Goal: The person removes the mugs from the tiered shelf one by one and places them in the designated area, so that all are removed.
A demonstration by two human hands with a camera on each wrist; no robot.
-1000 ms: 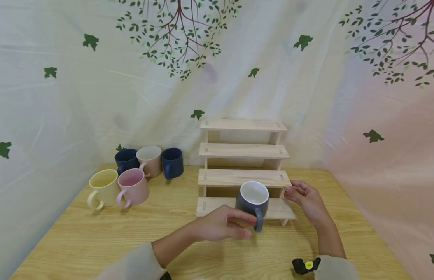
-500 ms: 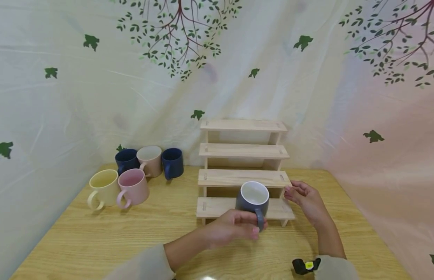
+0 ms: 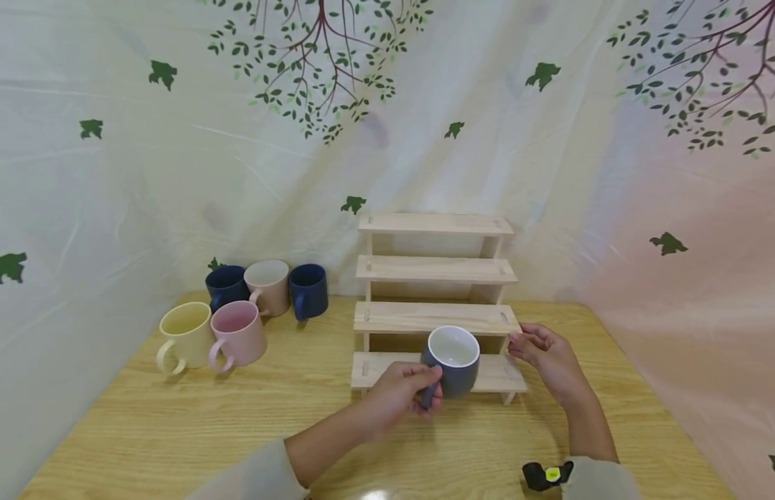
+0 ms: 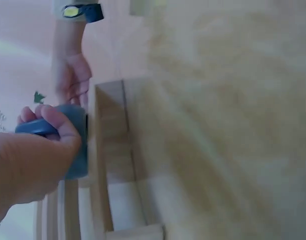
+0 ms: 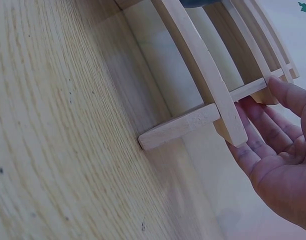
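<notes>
A dark grey mug [image 3: 460,375] with a white inside is at the lowest step of a stepped wooden display rack [image 3: 435,319]. My left hand [image 3: 396,396] grips its handle, which points toward the front left. In the left wrist view, the mug [image 4: 79,142] meets the bottom shelf, and the left hand [image 4: 38,155] has its fingers curled round the handle. At the rack's right side my right hand [image 3: 548,359] holds the end of the second step. The right wrist view shows that hand [image 5: 283,145] with the thumb on the wood and fingers under it.
To the left on the wooden table [image 3: 287,430] stand a yellow mug [image 3: 187,337], a pink mug [image 3: 239,337], a beige mug [image 3: 269,288] and two navy mugs, one [image 3: 308,292] nearer the rack. A leaf-patterned curtain [image 3: 425,160] hangs behind.
The left hand has closed round the mug's handle and swung it from front right to front left. The mug stays at the lowest step. The right hand has not moved.
</notes>
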